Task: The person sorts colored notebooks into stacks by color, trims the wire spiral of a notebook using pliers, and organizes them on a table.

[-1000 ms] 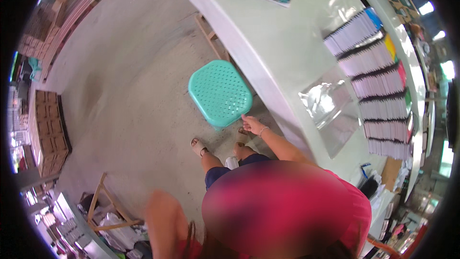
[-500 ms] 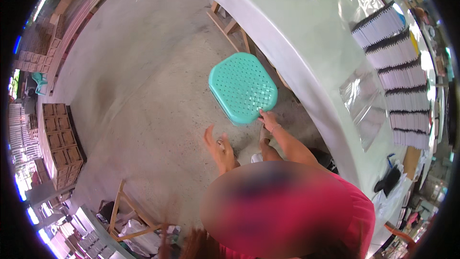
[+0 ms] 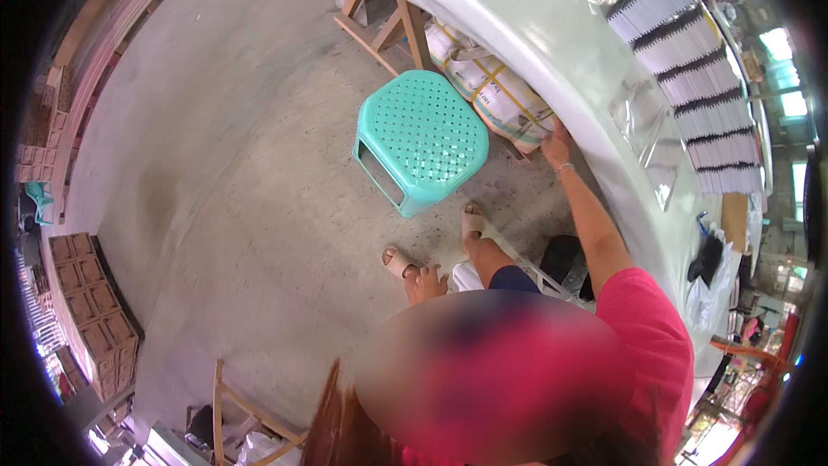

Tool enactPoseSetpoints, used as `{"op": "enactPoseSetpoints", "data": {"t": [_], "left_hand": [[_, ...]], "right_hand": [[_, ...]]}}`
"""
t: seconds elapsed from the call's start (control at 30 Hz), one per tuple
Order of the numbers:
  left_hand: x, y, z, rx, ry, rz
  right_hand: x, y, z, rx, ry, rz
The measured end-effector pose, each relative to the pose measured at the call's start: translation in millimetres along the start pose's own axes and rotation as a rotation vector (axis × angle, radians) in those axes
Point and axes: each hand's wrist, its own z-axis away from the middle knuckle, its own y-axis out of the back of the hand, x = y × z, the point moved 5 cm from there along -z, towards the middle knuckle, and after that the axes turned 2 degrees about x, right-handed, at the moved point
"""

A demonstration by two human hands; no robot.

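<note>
While the near end of a white wrapped bundle bound with yellow straps (image 3: 509, 108) is met by the right hand (image 3: 556, 147), whether it is gripped by the fingers cannot be told. The bundle is placed low, partly overhung by the curved edge of a long, pale, glossy table (image 3: 552, 26). Its left side is crowded by a turquoise perforated plastic stool (image 3: 423, 134), and its far end is flanked by a brown wooden trestle (image 3: 412, 30). The left hand (image 3: 429, 283) is held near a beige sandal (image 3: 397, 261), fingers moderately parted. On the table, white-paged stacks with black bindings (image 3: 690, 78) are lined up behind clear plastic film (image 3: 649, 134). At far left, brown cartons (image 3: 90, 293) are piled.
</note>
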Motion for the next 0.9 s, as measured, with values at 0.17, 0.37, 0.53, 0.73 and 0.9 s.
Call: {"op": "enactPoseSetpoints", "data": {"t": [0.17,0.37,0.53,0.73,0.9], "left_hand": [[-38,-47,18,-0.03,-0.058,-0.125],[-48,-46,14,0.042,-0.097,-0.088],[-64,-38,2,0.224,-0.077,-0.09],[-58,-28,0,0.357,-0.035,-0.089],[-48,-18,4,0.381,0.036,-0.055]], "right_hand": [[35,11,-4,-0.254,-0.214,0.107],[32,12,4,-0.136,-0.244,0.222],[-11,23,12,-0.012,-0.182,0.216],[11,32,5,0.066,-0.129,0.291],[17,37,13,0.093,-0.094,0.379]]}}
